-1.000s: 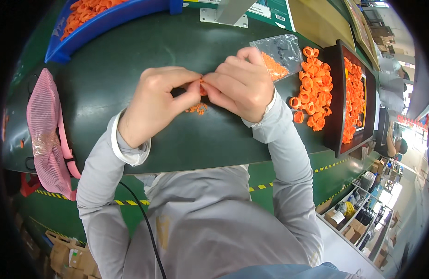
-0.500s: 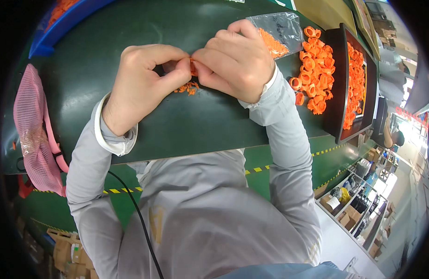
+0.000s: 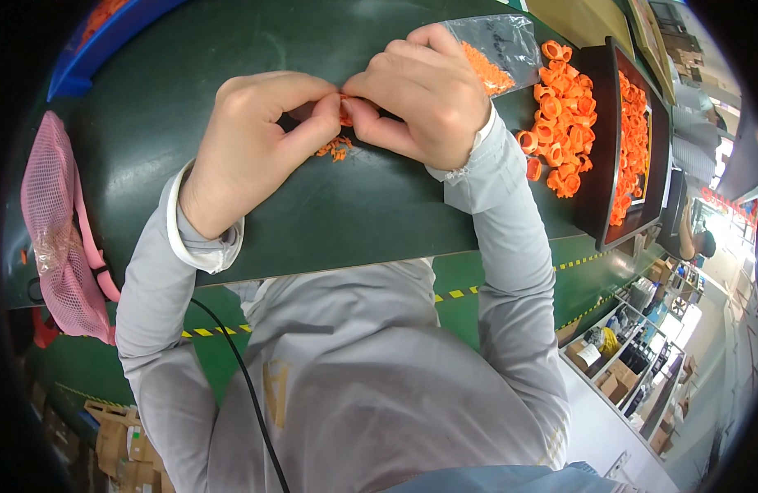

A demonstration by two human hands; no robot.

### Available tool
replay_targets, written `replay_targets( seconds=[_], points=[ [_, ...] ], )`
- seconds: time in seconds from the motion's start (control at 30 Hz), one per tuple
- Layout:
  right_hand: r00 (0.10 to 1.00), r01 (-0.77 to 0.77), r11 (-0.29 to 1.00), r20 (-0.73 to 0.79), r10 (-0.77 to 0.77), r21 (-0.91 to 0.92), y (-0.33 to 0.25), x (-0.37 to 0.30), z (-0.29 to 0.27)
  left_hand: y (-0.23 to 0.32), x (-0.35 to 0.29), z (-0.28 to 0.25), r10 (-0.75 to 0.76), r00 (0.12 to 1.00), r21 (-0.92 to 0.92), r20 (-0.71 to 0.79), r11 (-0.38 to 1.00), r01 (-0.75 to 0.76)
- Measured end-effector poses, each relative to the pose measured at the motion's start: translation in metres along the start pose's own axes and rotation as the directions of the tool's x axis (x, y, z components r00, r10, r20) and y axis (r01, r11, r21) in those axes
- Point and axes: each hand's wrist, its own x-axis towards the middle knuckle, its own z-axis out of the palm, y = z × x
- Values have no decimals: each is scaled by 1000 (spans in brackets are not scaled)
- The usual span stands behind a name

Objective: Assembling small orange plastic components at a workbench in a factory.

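Observation:
Between the fingertips of both hands is a small orange plastic part (image 3: 344, 115), mostly covered by the fingers. My left hand (image 3: 260, 135) pinches it from the left. From the right, my right hand (image 3: 428, 103) pinches it with thumb and forefinger, the other fingers curled. Small orange bits (image 3: 336, 149) lie on the green tabletop (image 3: 338, 222) just below the fingertips. Beyond my right hand is a clear plastic bag (image 3: 510, 49) with small orange pieces inside. To its right sits a loose heap of orange ring-like parts (image 3: 565, 115).
A black tray (image 3: 597, 189) of orange parts stands at the table's right end. A pink mesh bag (image 3: 55, 222) with a strap lies at the left edge. In the far left corner is a blue bin (image 3: 91, 53). A black cable (image 3: 246, 378) runs down my front.
Both hands stay pinched together around the orange part, with only slight finger movement. The heap, bag and tray appear shifted a little to the right in the view.

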Motion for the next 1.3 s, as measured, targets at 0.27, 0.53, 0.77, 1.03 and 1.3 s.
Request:
replay_targets(
  seconds=[0.27, 0.53, 0.77, 1.03, 1.3],
  points=[
    [996, -85, 986, 43, 80, 145, -1, 1, -4, 2, 0, 0, 58, 998, 12, -3, 998, -58],
    [993, -119, 959, 36, 113, 256, 1, -1, -2, 3, -1, -6, 31, 996, 58, 86, 998, -36],
    [989, -141, 952, 88, 121, 272, 0, 2, -6, 2, 0, -1, 81, 997, -1, 4, 997, -81],
    [986, -149, 954, 106, 125, 261, 0, 1, -4, 2, -1, -6, 28, 994, 64, 107, 997, -35],
    [982, -172, 936, 130, 138, 308, 1, 1, -4, 2, -1, -6, 38, 993, 55, 109, 998, -44]
  ],
)
